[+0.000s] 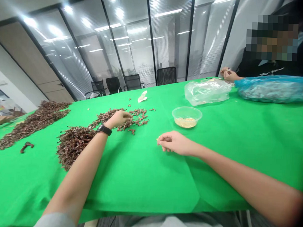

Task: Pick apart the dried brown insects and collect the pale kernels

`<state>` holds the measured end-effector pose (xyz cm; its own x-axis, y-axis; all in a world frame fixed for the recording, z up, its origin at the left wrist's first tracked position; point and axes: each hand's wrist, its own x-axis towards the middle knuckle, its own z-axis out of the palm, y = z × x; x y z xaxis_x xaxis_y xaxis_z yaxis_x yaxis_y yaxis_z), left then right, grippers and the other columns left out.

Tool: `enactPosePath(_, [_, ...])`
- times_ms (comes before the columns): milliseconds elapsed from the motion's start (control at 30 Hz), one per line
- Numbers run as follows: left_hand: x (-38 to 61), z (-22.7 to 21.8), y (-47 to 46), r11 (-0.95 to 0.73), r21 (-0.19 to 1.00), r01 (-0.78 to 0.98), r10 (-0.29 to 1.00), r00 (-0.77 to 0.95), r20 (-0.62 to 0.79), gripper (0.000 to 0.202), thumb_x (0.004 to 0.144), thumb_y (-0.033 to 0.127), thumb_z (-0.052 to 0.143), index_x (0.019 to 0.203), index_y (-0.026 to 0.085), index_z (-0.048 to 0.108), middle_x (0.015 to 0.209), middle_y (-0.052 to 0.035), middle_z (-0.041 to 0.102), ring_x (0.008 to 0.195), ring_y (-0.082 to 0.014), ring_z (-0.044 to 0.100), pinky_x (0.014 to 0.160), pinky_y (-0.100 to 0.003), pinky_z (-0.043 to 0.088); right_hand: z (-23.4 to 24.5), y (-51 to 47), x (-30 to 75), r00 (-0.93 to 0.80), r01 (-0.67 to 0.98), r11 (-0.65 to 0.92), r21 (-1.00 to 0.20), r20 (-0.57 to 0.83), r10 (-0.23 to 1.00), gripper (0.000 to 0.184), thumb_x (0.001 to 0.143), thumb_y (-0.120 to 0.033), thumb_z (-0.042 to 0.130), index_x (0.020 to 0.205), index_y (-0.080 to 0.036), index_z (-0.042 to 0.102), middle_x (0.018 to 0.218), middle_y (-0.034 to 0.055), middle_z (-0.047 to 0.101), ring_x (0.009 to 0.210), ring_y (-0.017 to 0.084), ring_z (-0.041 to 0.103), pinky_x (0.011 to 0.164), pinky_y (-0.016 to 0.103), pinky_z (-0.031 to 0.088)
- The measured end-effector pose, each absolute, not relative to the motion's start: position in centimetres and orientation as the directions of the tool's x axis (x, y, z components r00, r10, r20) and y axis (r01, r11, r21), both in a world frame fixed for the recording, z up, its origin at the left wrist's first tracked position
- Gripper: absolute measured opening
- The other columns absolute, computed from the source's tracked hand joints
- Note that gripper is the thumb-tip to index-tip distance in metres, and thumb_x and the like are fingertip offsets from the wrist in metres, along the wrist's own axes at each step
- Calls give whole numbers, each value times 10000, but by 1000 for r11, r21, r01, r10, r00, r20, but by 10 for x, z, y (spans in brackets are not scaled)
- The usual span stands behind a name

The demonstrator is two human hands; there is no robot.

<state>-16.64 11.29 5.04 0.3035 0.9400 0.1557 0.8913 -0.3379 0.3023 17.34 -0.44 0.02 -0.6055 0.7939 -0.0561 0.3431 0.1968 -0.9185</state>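
Note:
My left hand, with a black watch on the wrist, is over a scattered heap of small dark brown, twig-like dried pieces. Its fingers are curled together and their tips are partly hidden, so what they hold does not show. My right hand is held just above the green cloth, closed in a pinch. A small pale bit shows at its fingertips. Beyond that hand stands a clear plastic bowl with pale yellowish bits in the bottom. A denser pile of the brown pieces lies beside my left forearm.
A long brown heap covers the left of the green cloth. Farther back lie a crumpled pale scrap, a clear plastic bag and a filled blue bag. A co-worker's hands are at the far right; another person's hand shows far left.

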Motion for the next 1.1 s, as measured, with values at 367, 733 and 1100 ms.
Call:
enactPosePath(367, [-159,46,116,-195,450,872,969,101,224,467,968,320,474,1344,99,642,1253,-178,716,1092,-241,702,971,-371,546,0,-4,173,-614,330,205,-922,-45,788,216,884,-354,612,907,-148,671,744,50,718,605,119,596,556,230,447])
enactPosePath(733, [-163,20,125,-124,209,970,986,97,135,353,887,253,558,1172,180,753,1215,-115,750,1184,-271,673,1071,-348,474,4,-3,174,-563,369,261,-892,9,826,190,882,-301,597,890,-142,700,740,52,724,602,127,592,556,237,445])
enactPosePath(1100, [-162,36,113,-233,250,940,971,238,12,488,658,509,818,1046,214,792,1011,-54,789,960,-258,725,880,-308,544,11,25,192,-220,586,370,-721,298,929,174,830,-140,571,895,-153,733,838,56,750,763,173,650,712,277,471])
